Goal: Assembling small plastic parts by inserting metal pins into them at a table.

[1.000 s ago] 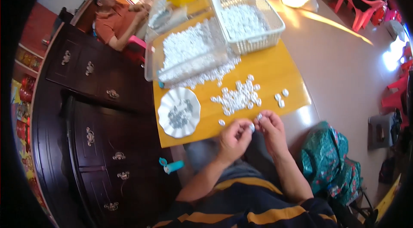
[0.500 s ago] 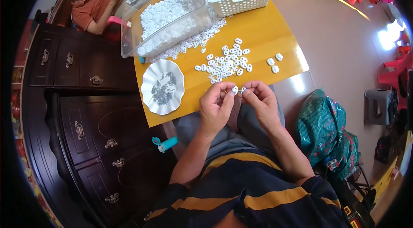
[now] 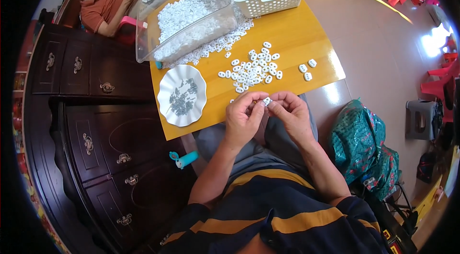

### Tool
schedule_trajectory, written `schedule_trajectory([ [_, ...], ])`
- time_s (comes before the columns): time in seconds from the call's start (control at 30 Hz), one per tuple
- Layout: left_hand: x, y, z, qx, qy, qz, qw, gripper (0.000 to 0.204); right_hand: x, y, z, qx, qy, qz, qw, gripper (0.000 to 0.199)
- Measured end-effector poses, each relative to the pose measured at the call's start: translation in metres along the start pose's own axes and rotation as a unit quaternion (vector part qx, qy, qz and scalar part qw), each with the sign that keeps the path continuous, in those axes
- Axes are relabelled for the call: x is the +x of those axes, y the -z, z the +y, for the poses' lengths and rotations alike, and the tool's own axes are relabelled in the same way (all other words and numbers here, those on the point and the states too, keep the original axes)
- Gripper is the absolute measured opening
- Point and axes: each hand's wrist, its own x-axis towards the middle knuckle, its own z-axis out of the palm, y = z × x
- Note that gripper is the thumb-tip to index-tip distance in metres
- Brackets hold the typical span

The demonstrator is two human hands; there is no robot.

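At the table's near edge my left hand [image 3: 244, 116] and my right hand [image 3: 290, 114] meet, fingertips pinched together. Between them is a small white plastic piece [image 3: 267, 101] with dark holes; the fingers cover its edges, and I cannot tell where one half ends and another begins. Just beyond lies a loose pile of white oval two-holed pieces [image 3: 258, 66]. Three similar pieces [image 3: 307, 76] sit apart on the right. Left of my hands, a white wavy-rimmed plate [image 3: 201, 92] holds many tiny grey metal-looking bits [image 3: 184, 101].
A clear plastic bin [image 3: 201, 38] and a white perforated basket [image 3: 278, 1], both full of white pieces, stand on the far part of the yellow table [image 3: 311, 38]. Dark drawers [image 3: 96, 134] flank the left. A green bag [image 3: 359, 139] rests on the right. Another person [image 3: 103, 7] sits far left.
My two hands have come together. The white pieces held apart in each hand now meet between the fingertips.
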Motion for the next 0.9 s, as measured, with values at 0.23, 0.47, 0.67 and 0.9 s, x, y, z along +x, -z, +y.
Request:
schedule_trajectory([
  [0.23, 0.004, 0.006, 0.012, 0.055, -0.032, -0.042, 0.997, 0.024, 0.0, 0.003, -0.004, 0.035, -0.08, -0.016, 0.996, 0.017],
  [0.47, 0.005, -0.008, 0.029, 0.228, -0.086, -0.044, 0.969, 0.043, 0.002, 0.004, -0.002, 0.098, -0.095, 0.009, 0.991, 0.016],
  [0.67, 0.007, -0.006, 0.018, 0.286, -0.149, -0.048, 0.946, 0.036, 0.001, 0.01, 0.006, 0.102, -0.093, 0.003, 0.99, 0.016],
  [0.9, 0.009, -0.002, 0.021, 0.272, -0.145, -0.062, 0.949, 0.033, 0.0, 0.009, -0.001, 0.115, -0.141, 0.009, 0.983, 0.022],
])
